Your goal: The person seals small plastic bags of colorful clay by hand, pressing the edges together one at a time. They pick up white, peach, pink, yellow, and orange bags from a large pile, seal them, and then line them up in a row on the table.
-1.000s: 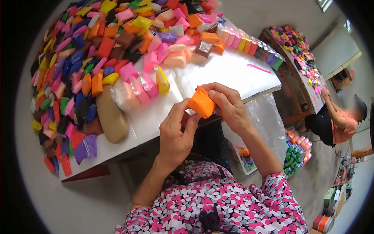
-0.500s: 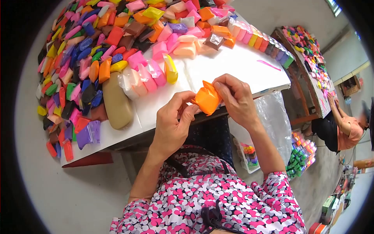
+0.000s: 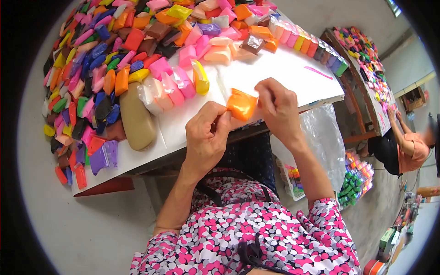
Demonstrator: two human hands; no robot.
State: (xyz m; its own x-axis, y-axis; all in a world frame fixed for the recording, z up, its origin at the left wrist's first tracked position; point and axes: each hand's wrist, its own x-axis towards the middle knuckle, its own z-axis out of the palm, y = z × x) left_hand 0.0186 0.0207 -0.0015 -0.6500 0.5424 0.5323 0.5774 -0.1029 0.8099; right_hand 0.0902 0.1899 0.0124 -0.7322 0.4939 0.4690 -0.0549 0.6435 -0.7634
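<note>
An orange packet (image 3: 241, 105) is held up over the front edge of the white table (image 3: 270, 75). My left hand (image 3: 208, 133) pinches its left side between thumb and fingers. At its right edge is my right hand (image 3: 278, 110), fingers bent together and slightly blurred; whether it grips the packet's edge is hard to tell. Beyond my left hand lie a yellow packet (image 3: 200, 78) and pink packets (image 3: 172, 89) in a row, beside a smooth tan block (image 3: 137, 117).
Many coloured packets (image 3: 133, 40) are heaped on the left and back of the table. A row of packets (image 3: 307, 46) lines the far right edge. Below are a plastic bag (image 3: 321, 137) and a white basket (image 3: 295, 190). Another person (image 3: 405, 144) works at a second table (image 3: 353, 82).
The orange packet has turned and now looks flatter. My right hand has shifted a little up and right from it; my left hand still pinches the packet.
</note>
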